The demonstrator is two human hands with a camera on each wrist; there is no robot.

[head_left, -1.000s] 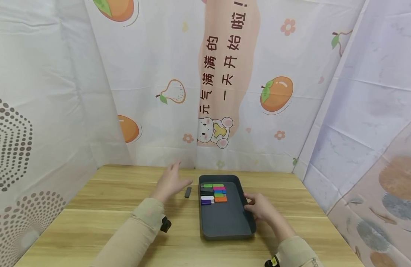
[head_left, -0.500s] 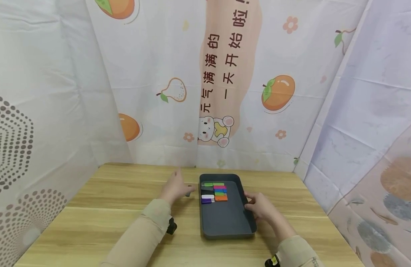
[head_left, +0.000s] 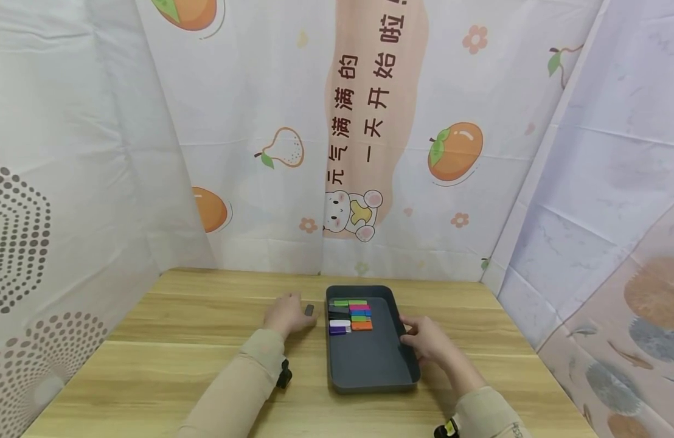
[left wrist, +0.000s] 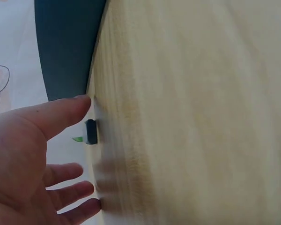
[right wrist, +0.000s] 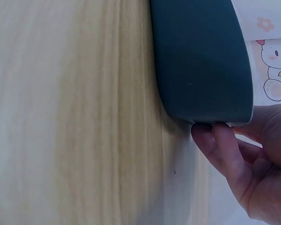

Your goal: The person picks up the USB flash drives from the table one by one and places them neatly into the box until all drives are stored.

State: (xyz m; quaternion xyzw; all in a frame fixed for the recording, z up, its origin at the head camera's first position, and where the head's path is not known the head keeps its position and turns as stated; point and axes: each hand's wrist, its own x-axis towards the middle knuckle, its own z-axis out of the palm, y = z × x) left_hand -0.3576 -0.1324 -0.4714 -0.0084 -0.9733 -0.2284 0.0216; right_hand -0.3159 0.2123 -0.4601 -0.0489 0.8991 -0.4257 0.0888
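Note:
A small dark grey USB flash drive [head_left: 309,310] lies on the table just left of the tray [head_left: 373,378]. My left hand [head_left: 286,314] is beside it, thumb and fingers apart. In the left wrist view, the flash drive [left wrist: 91,131] shows beyond the gap between the thumb and the fingers of my left hand [left wrist: 21,159]. Colourful flash drives [head_left: 361,326] lie in two columns in the upper left part of the dark grey tray. At the tray's right side my right hand [head_left: 429,342] holds the wall, its fingertips against the tray [right wrist: 203,65] in the right wrist view.
The wooden table [head_left: 167,353] extends to both sides of the tray. A printed curtain [head_left: 249,213] hangs along its far edge, with further cloth [head_left: 605,243] on the right.
My left hand has come down and slightly right, from above the table to beside the dark flash drive. The right hand and the tray have stayed in place.

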